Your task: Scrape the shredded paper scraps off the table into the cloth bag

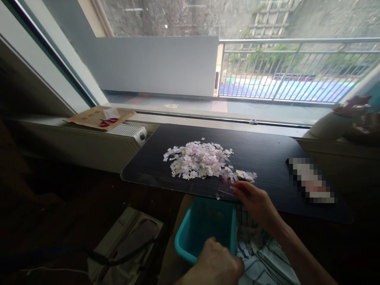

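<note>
A heap of small cut paper pieces (198, 160), mostly white with some pink, lies on the black tabletop (258, 146). At its near right edge, my right hand (257, 202) pinches a thin, see-through pinkish sheet (226, 187) close to the table's front edge. Its exact kind is unclear. Below that edge, a teal plastic bin (185, 237) stands between my legs, its mouth facing up. My left hand (212, 263) is closed at the bin's near rim, fingers curled over it and partly hidden. Single paper scraps lie apart from the heap.
A pixelated flat object (310, 180) lies at the table's right. Red-handled scissors (109, 122) rest on a brown paper bag (89, 117) on the windowsill. An open box (130, 241) sits on the floor at left. Patterned cloth (267, 257) with scraps covers my lap.
</note>
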A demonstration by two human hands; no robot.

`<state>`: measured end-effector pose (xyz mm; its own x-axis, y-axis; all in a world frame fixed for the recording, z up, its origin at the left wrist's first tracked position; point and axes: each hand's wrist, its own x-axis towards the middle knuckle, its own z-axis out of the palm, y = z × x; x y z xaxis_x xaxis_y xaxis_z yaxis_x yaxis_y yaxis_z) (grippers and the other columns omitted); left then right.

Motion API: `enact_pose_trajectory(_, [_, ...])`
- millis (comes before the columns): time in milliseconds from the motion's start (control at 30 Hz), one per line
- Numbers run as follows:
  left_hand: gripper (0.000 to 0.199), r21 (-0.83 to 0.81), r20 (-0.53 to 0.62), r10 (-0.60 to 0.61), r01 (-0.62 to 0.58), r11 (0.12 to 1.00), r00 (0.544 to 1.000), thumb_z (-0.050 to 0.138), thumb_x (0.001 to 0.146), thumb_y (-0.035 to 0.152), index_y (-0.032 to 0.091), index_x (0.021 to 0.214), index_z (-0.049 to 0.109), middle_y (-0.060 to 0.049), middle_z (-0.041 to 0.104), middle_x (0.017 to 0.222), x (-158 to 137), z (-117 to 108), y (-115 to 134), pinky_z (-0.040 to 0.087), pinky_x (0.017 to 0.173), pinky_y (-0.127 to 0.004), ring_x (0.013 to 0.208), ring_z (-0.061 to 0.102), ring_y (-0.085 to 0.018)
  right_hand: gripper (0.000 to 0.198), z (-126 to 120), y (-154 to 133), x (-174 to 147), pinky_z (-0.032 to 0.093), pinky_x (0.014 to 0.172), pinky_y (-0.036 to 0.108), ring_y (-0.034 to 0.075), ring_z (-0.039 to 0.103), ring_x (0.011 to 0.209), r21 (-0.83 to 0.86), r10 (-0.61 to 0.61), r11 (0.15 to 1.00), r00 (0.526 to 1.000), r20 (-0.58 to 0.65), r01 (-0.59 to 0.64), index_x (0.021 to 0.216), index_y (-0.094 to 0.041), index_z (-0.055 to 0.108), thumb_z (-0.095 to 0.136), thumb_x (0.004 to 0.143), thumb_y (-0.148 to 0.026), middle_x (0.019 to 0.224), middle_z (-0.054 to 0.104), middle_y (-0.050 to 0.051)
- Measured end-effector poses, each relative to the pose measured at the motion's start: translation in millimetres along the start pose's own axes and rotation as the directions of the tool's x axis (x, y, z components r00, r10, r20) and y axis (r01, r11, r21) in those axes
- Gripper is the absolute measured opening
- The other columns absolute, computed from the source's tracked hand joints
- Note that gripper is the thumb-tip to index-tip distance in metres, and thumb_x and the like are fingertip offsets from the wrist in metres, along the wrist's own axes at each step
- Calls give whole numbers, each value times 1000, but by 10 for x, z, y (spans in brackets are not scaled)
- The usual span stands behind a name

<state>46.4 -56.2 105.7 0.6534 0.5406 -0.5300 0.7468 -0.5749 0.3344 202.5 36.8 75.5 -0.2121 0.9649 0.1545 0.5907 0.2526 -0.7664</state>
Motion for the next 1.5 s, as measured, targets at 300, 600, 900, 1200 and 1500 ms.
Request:
enact_pose_trajectory(300, [14, -61, -8, 100, -100, 993, 995, 63, 82, 23, 11, 88, 69, -17, 71, 80, -107, -158, -182, 48, 75, -42, 75, 69, -32, 21, 24, -171, -237, 54, 73, 27, 19, 69, 81, -35, 73, 997, 996, -42, -74, 100, -22, 66, 54, 89, -35, 92, 74, 4])
enact_pose_trajectory(600, [18, -21, -57, 95, -96, 995, 994, 66, 76, 31, 16, 86, 68, -11, 71, 74, 63, -82, -260, 46, 73, -38, 68, 67, -28, 24, -229, -13, -100, 54, 77, 31, 22, 70, 86, -103, 108, 986, 976, -191, -130, 103, -21, 65, 52, 89, -36, 96, 74, 7])
enact_pose_trajectory(900, [11, -72, -105, -159, 152, 986, 982, 64, 75, 27, 18, 79, 68, -8, 71, 73, 50, -76, -46, 47, 68, -32, 70, 68, -28, 22, -323, 206, 104, 51, 74, 32, 22, 68, 80, -148, 0, 989, 994, -110, -16, 103, -21, 64, 49, 90, -30, 94, 72, 7])
enact_pose_trajectory(1200, [16, -71, -30, -226, 223, 972, 974, 66, 76, 31, 18, 84, 69, -8, 72, 76, 109, -57, 49, 48, 67, -32, 71, 69, -28, 21, -164, 19, 290, 50, 70, 29, 20, 69, 77, -42, -89, 995, 995, 38, 91, 99, -21, 66, 48, 89, -24, 87, 73, 4])
enact_pose_trajectory(1500, [16, -47, -13, -136, 136, 990, 991, 66, 77, 31, 18, 86, 69, -8, 72, 74, 122, -95, -73, 49, 70, -34, 70, 69, -28, 21, -175, 86, 314, 51, 73, 30, 20, 69, 81, -59, -52, 997, 998, -32, 50, 100, -20, 65, 49, 89, -25, 93, 74, 6])
